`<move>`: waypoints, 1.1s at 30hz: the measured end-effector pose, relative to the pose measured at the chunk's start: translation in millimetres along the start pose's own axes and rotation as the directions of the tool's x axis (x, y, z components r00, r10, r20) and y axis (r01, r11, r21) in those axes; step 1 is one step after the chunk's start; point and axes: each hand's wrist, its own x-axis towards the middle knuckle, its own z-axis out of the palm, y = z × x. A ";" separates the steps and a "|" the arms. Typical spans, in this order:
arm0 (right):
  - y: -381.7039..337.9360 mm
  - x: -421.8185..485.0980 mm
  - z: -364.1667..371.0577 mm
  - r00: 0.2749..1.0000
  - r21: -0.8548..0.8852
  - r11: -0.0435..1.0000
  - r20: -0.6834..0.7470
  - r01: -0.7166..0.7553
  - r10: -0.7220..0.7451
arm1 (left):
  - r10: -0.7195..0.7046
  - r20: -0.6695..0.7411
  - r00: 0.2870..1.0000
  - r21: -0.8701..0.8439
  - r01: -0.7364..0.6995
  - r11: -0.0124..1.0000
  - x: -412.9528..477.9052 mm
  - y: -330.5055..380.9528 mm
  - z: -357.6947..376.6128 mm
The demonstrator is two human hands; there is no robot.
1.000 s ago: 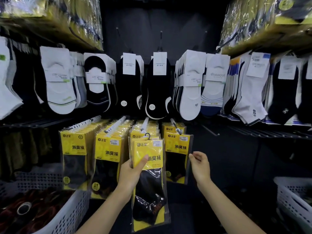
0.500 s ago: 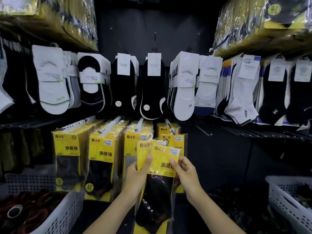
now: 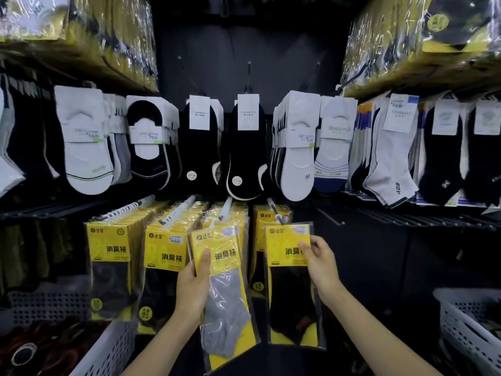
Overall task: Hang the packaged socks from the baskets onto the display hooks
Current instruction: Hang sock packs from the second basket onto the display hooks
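Observation:
My left hand (image 3: pixel 193 289) grips a yellow pack with a grey sock (image 3: pixel 225 294), thumb on its front, its white hanger tip just below the third hook (image 3: pixel 225 210). My right hand (image 3: pixel 320 263) pinches the right edge of a yellow pack with a black sock (image 3: pixel 290 289), whose top sits at the tip of the fourth hook (image 3: pixel 275 211). Whether that pack hangs on the hook I cannot tell. Several yellow packs (image 3: pixel 108 256) fill the two hooks to the left.
A white perforated basket (image 3: pixel 108 348) with dark goods stands at lower left, another white basket (image 3: pixel 469 321) at lower right. Rows of white and black socks (image 3: pixel 86 147) hang above. Bare black hooks (image 3: pixel 406 218) run along the right. Wrapped yellow bundles (image 3: pixel 406 36) lie on the top shelves.
My right hand has drawn the black-sock pack away from my left hand's stack and carried it right and up to the fourth hook. A grey-sock pack now shows in my left hand.

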 end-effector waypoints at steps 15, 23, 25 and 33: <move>36.5 17.0 10.5 0.910 0.069 0.954 -0.287 -0.291 0.298 | -0.067 0.039 0.997 -0.010 0.067 0.998 4.6 -5.8 9.0; 13.7 -23.6 19.0 0.981 0.064 0.979 0.040 -0.191 0.189 | -0.085 0.160 0.983 -0.055 0.095 0.994 -10.6 -8.4 35.4; 6.0 -32.8 25.9 0.972 0.062 0.982 0.166 -0.181 0.168 | -0.079 0.216 0.973 -0.045 0.090 0.995 -15.5 -9.2 48.5; 10.9 -39.6 14.4 0.990 0.198 0.970 0.032 -0.139 0.135 | -0.035 0.376 0.926 -0.027 0.048 0.998 -20.2 -8.7 71.9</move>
